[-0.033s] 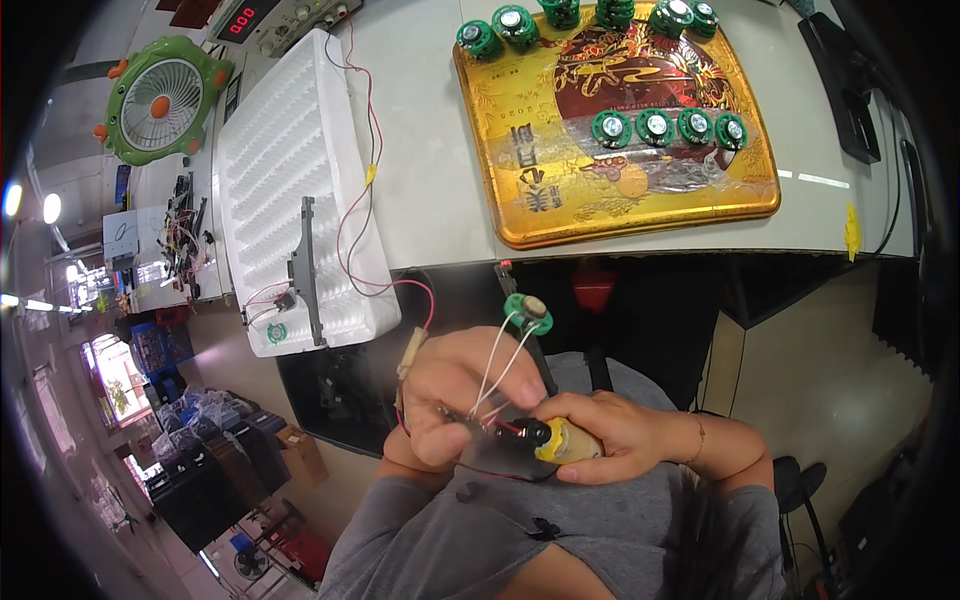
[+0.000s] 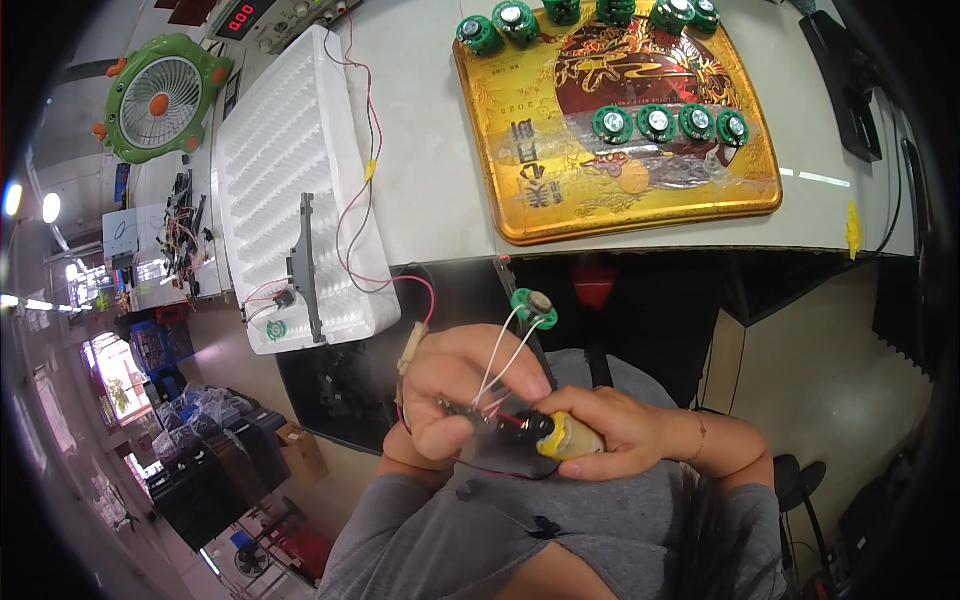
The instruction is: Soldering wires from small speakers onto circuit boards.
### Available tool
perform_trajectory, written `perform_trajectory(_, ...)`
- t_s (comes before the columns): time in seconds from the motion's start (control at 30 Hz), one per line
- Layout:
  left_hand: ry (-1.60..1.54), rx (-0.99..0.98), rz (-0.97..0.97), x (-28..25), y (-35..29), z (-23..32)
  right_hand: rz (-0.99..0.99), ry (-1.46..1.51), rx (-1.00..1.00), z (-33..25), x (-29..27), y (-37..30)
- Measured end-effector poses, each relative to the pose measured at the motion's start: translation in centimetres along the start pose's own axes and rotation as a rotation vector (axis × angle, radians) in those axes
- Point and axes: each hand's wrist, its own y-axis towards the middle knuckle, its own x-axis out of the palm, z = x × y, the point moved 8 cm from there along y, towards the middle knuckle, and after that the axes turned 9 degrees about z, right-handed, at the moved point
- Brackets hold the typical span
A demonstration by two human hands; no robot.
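Observation:
My left hand (image 2: 462,385) is closed, pinching a small dark part (image 2: 462,412) from which white wires run. These wires lead up to a small green round speaker (image 2: 535,309) that hangs above the fingers. Closed round a cream cylindrical tool (image 2: 578,440) with a yellow band and a black end is my right hand (image 2: 625,432). The tool's black end points left at the pinched part, close to my left fingertips; whether they touch is hidden. Behind the speaker shows a long dark bar (image 2: 507,275). A red and black cable (image 2: 425,288) with a cream sleeve (image 2: 411,350) passes by my left hand.
A white foam tray (image 2: 375,270) bearing a grey bar (image 2: 305,265) with a wired speaker lies at left. A gold tin lid (image 2: 510,215) carries several green speakers (image 2: 656,122). A power supply (image 2: 275,28) and a green fan (image 2: 160,105) stand farther back.
The hanging speaker has shifted slightly right and tilted. Both hands keep nearly the same place and hold.

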Motion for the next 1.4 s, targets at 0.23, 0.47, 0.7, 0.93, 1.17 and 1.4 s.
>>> perform_trajectory(0.23,0.169,-0.256,0.041,-0.1,-0.2,-1.6,0.173,0.504,0.218,1.3,-1.1,-0.8)
perform_trajectory(0.47,0.287,-0.415,0.041,-0.6,-0.2,-2.2,0.133,0.792,0.413,0.7,-1.0,-1.1)
perform_trajectory(0.7,0.079,-0.609,0.13,-1.6,-1.4,-3.8,0.095,0.818,0.548,0.7,-0.6,-1.3)
perform_trajectory(0.93,-0.049,-0.629,0.111,-3.6,-2.8,-4.6,-0.083,0.695,0.707,-0.7,-0.6,0.0)
perform_trajectory(1.17,-0.118,-0.614,0.282,-6.8,-7.0,-2.9,0.208,-0.488,0.201,-5.8,-6.3,11.0)
perform_trajectory(1.4,0.023,-0.525,0.32,-6.2,-7.7,0.3,0.395,-1.355,0.128,-5.9,-7.9,21.8)
